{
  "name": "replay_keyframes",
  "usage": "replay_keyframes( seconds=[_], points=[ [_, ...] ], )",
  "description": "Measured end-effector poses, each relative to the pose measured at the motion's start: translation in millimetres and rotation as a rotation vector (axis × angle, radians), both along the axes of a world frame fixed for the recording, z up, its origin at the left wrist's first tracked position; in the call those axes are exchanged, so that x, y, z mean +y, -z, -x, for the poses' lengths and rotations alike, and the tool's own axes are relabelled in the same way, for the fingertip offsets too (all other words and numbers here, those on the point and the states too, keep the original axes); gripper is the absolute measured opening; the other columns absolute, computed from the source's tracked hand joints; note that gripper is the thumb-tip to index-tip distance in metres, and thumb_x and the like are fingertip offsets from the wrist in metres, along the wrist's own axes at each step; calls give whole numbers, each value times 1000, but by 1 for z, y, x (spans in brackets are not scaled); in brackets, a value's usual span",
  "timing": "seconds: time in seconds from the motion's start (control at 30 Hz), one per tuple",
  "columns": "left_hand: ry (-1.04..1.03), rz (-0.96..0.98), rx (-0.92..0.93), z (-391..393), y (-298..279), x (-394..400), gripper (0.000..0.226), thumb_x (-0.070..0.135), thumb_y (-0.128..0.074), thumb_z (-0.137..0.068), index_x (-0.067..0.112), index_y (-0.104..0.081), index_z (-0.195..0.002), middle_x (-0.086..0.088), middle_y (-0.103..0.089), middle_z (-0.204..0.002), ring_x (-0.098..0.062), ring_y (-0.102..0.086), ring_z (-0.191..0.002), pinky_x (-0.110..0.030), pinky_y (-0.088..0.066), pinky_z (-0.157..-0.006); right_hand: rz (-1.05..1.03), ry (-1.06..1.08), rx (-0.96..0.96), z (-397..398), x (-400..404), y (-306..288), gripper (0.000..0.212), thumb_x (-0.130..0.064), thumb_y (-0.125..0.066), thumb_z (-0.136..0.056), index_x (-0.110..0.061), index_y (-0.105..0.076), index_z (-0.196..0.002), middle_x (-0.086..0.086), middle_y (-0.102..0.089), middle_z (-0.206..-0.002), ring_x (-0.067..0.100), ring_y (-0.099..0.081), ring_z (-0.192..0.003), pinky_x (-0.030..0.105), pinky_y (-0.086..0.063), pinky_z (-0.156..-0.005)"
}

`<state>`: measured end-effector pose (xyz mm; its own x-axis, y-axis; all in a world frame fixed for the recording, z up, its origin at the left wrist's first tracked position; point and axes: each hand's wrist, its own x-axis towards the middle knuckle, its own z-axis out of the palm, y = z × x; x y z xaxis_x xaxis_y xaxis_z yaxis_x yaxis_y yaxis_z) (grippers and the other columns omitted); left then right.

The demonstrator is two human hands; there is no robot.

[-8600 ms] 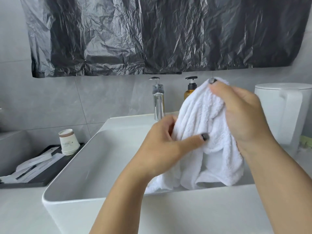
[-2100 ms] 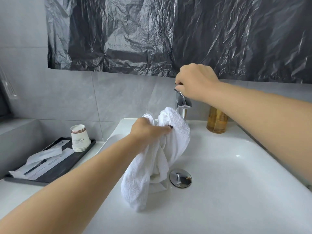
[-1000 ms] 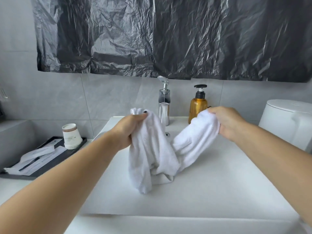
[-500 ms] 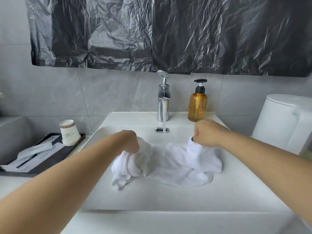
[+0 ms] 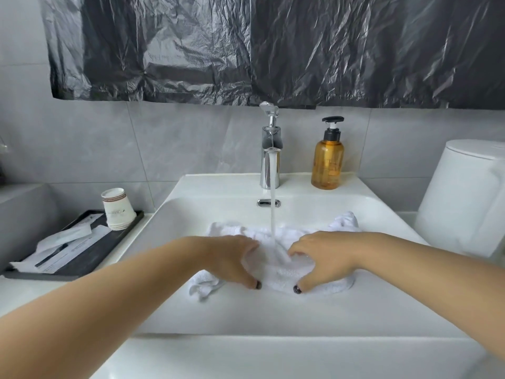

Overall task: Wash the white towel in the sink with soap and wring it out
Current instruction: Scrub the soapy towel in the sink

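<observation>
The white towel (image 5: 284, 272) lies crumpled on the floor of the sink (image 5: 273, 310), directly below the faucet (image 5: 270, 149), and a stream of water (image 5: 272, 214) runs from the spout straight down onto its middle. Both hands are on the cloth, one on each side of the stream. The left hand (image 5: 232, 261) sits left of the water with its fingers curved down into the towel and its thumb at the near edge; the right hand (image 5: 325, 258) mirrors it on the other side, fingers likewise curled into the fabric (dark polish shows on both thumbnails). Each hand seems to be gathering a fold of towel.

An amber soap bottle (image 5: 328, 162) with a black pump stands on the sink's back ledge, just right of the faucet. Farther right of the faucet is a white kettle (image 5: 464, 198). To the left of the faucet, on the worktop (image 5: 16, 294), a black tray (image 5: 90, 258) carries upturned paper cups (image 5: 117, 209) and white packets (image 5: 68, 236). Black plastic sheeting (image 5: 273, 47) hangs on the grey tiled wall above the faucet.
</observation>
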<state>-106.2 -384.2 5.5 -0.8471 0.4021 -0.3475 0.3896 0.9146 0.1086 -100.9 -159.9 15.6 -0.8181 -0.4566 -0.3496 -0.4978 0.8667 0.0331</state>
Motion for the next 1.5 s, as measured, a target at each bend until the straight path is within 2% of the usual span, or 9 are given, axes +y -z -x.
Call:
replay_keyframes(
  seconds=[0.13,0.27,0.6,0.73,0.87,1.07,1.2,1.37,1.5],
  points=[
    [34,72,101,2,10,-4,54,40,-53,-99,29,-38,-149,1,-46,-146,-23,-44,-135,-34,-34,-106,-66,-7,37,-3,5,8,53,-50,-60,-83,-24,-52,-128,-7,-52,-125,20,-52,-114,40,-47,-93],
    [-51,-88,237,4,-2,-7,12,32,-48,-100,23,-56,-97,0,-60,-97,-26,-57,-97,-34,-43,-79,-18,-10,272,-9,-1,6,6,-15,-45,-89,-18,-45,-83,-1,-45,-77,28,-54,-85,36,-39,-68],
    [-225,-1084,200,6,-72,-21,42,37,-59,-98,-4,-65,-104,-10,-64,-83,-19,-57,-75,-36,-46,-71,1127,394,267,12,-1,-84,26,-4,-45,-90,-16,-42,-67,-2,-29,-58,12,-26,-51,23,-19,-43],
    [-285,-754,396,17,-77,-19,40,48,-65,-91,8,-66,-97,0,-63,-76,-18,-56,-71,-29,-43,-66,1063,420,335,16,3,-84,21,-4,-44,-86,-8,-48,-67,3,-38,-65,17,-36,-59,23,-25,-49],
    [-228,-335,383,15,-47,-12,54,35,-66,-92,24,-44,-141,-4,-63,-129,-23,-59,-114,-28,-44,-91,359,296,252,9,7,-47,47,-27,-60,-91,-13,-43,-133,7,-49,-126,25,-53,-105,33,-47,-79],
    [23,-117,71,4,-11,0,102,41,-73,-84,43,-2,-157,4,-10,-166,-19,-22,-150,-33,-26,-118,-258,240,-87,-9,9,-3,106,-41,-64,-76,-51,12,-149,-7,22,-161,27,16,-150,64,-11,-113],
    [34,131,76,8,11,11,97,44,-63,-84,45,2,-155,4,-5,-165,-31,-24,-144,-46,-36,-110,-226,242,-122,4,13,8,99,-29,-56,-80,-49,10,-150,-6,22,-161,36,-6,-149,46,-34,-110],
    [39,326,363,9,18,24,74,27,-68,-81,30,-26,-142,1,-40,-125,-26,-46,-109,-35,-39,-73,-193,94,184,10,12,16,69,-20,-57,-85,-40,-26,-143,0,-38,-133,30,-50,-111,35,-47,-78],
    [-97,-45,250,16,-3,15,46,22,-50,-89,34,-41,-133,2,-57,-122,-24,-58,-105,-32,-42,-73,165,179,152,7,15,-4,39,-20,-54,-82,-36,-62,-116,-7,-60,-112,20,-60,-100,33,-50,-79]
  ],
)
